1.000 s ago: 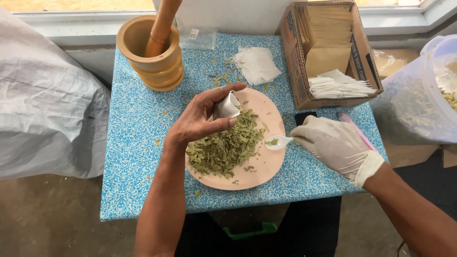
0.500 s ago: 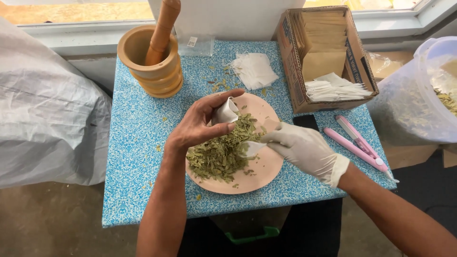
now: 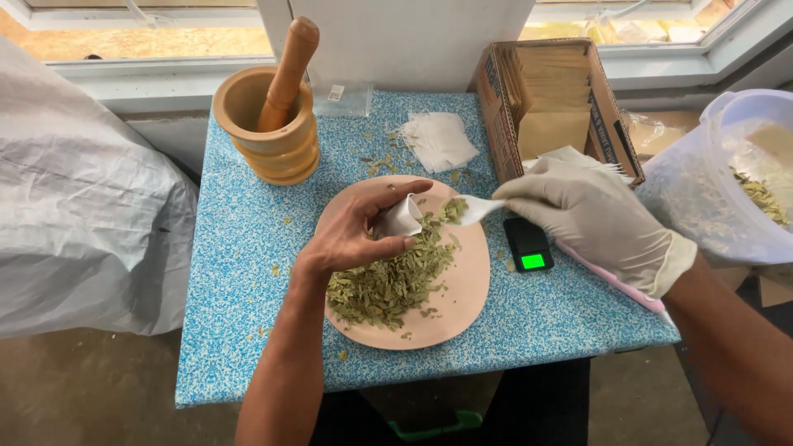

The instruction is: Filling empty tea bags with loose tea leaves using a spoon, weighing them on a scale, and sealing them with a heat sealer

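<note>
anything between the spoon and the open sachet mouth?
Nothing visible. The white plastic spoon in the gloved right hand carries dried green leaves, its tip beside the small white paper sachet held open by the bare left hand.

Table [image 3: 248, 248]: blue speckled. Plate [image 3: 462, 289]: pink. Dried leaves [image 3: 388, 285]: olive green. Right hand [image 3: 591, 219]: white glove. Small bag [image 3: 401, 219], spoon [image 3: 479, 209]: white. Mortar [image 3: 264, 132]: tan wood.
</note>
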